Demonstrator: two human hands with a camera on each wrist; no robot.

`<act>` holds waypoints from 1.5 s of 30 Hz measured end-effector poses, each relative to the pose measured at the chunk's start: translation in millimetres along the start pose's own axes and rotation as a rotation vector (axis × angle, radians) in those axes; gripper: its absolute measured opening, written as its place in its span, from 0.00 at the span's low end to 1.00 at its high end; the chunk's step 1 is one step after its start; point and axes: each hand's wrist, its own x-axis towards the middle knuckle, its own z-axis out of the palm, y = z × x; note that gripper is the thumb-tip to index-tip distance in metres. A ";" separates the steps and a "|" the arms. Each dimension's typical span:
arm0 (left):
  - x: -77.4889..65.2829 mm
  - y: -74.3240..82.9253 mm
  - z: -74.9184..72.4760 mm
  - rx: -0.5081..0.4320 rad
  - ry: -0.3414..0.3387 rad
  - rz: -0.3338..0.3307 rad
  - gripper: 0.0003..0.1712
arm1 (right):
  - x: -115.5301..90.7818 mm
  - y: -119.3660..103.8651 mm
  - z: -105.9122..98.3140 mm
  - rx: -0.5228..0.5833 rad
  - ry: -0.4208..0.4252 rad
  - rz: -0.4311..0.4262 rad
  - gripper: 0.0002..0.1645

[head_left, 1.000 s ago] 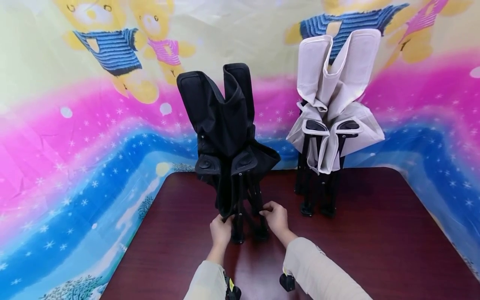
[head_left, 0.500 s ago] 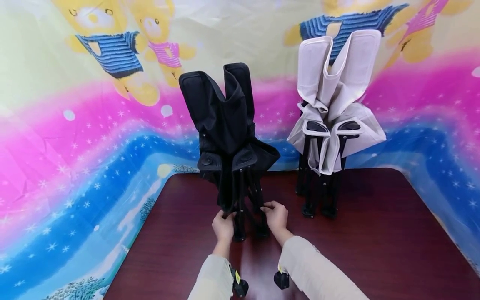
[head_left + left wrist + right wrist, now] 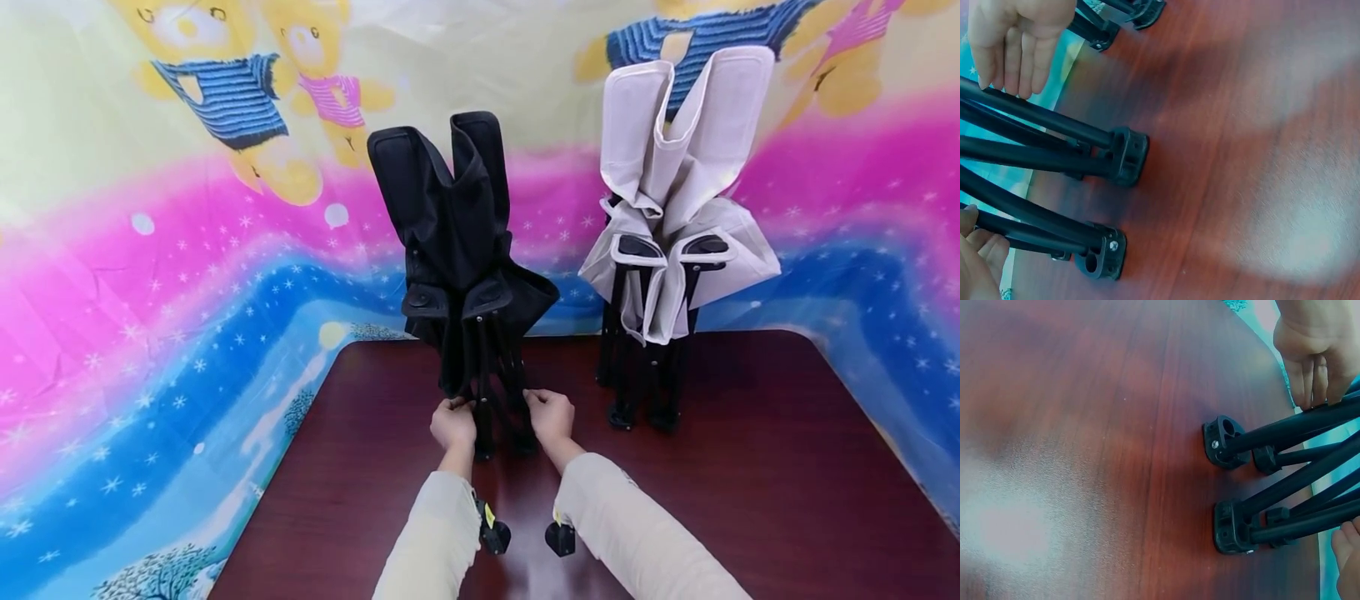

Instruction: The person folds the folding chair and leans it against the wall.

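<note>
A folded black camping chair (image 3: 457, 233) with a fabric seat and thin black legs stands upright on the table, left of centre. My left hand (image 3: 454, 423) grips a leg low on its left side. On the other side, my right hand (image 3: 550, 417) pinches a leg at about the same height. In the left wrist view, the left hand (image 3: 979, 256) is partly cut off at the corner, fingers round a tube. Black plastic feet (image 3: 1127, 156) join the tubes at the tabletop. In the right wrist view, the right hand (image 3: 1349, 556) shows only at the edge beside a leg.
A second folded chair, white with black legs (image 3: 678, 200), stands to the right near the back of the dark red wooden table (image 3: 750, 500). Behind the table hangs a cloth (image 3: 247, 250) printed with bears and snowflakes. Small black wrist cameras (image 3: 560, 537) sit under the sleeves.
The black chair has shifted a little away from me and slightly to the right, both hands moving with it. The white chair stays in place while the head view has tilted slightly.
</note>
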 end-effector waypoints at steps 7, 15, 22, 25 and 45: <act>7.1 -2.2 4.6 -0.210 -0.091 -0.079 0.10 | 4.5 -4.2 1.7 0.068 -0.131 0.108 0.14; 6.9 4.9 6.3 -0.387 -0.248 -0.101 0.22 | 14.7 -5.9 0.5 0.113 -0.303 0.118 0.20; 25.3 -6.4 20.4 -0.387 -0.267 -0.043 0.22 | 28.9 -9.9 0.4 0.125 -0.436 0.125 0.23; 43.7 -25.1 35.4 -0.397 -0.331 -0.028 0.26 | 31.7 -9.9 0.5 0.141 -0.500 0.145 0.24; 26.8 22.6 18.4 -0.389 -0.605 -0.105 0.34 | 45.3 -7.2 4.5 0.135 -0.658 0.131 0.29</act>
